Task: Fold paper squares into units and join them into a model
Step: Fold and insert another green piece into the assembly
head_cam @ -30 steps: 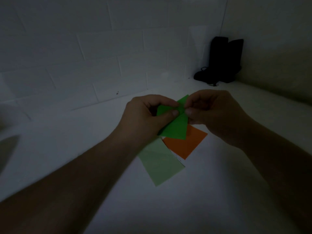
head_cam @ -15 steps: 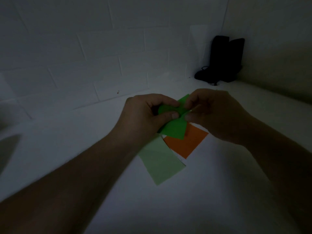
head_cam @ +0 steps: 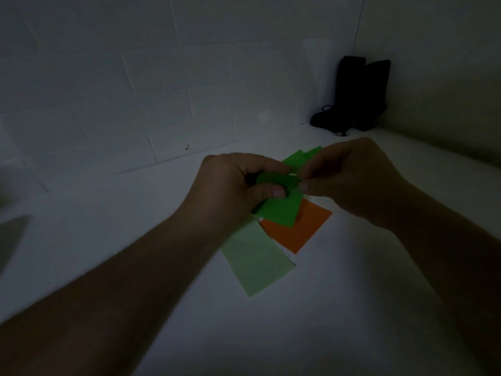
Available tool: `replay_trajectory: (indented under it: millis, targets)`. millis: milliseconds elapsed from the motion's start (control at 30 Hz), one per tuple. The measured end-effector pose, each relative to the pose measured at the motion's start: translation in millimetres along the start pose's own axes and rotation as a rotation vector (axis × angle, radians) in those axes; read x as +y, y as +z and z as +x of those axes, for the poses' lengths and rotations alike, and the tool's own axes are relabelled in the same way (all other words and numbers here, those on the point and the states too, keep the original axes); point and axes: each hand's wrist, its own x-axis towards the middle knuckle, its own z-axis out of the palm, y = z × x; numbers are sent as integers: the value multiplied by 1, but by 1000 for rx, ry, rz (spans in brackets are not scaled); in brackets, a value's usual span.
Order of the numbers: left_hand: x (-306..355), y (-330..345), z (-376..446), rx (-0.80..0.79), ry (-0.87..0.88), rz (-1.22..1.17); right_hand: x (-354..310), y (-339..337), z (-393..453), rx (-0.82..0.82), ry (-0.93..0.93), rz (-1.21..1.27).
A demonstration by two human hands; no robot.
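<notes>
Pinching the green paper (head_cam: 279, 210) between my left hand (head_cam: 238, 185) and right hand (head_cam: 349, 180), above the orange square (head_cam: 301, 229) at five o'clock, I should align edges squarely before creasing.

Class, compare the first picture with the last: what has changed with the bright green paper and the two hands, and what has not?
Both hands, left hand and right hand, keep pinching the bright green paper; its upper part has curled over toward the left thumb, so the fold is progressing. The pale green square, orange square and black boots stayed put.
</notes>
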Motion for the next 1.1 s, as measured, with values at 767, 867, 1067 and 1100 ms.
replay_trajectory:
  millis: [767, 867, 1067, 1100]
  targets:
    - [1, 11, 3, 39, -182, -325, 0, 9, 8, -25, 340, 774]
    - [2, 11, 3, 49, -213, -338, -2, 9, 7, -11, 333, 763]
    - [4, 11, 2, 62, -231, -324, -3, 10, 5, -45, 308, 699]
    - [5, 11, 2, 58, -235, -322, -3, 11, 4, -56, 302, 689]
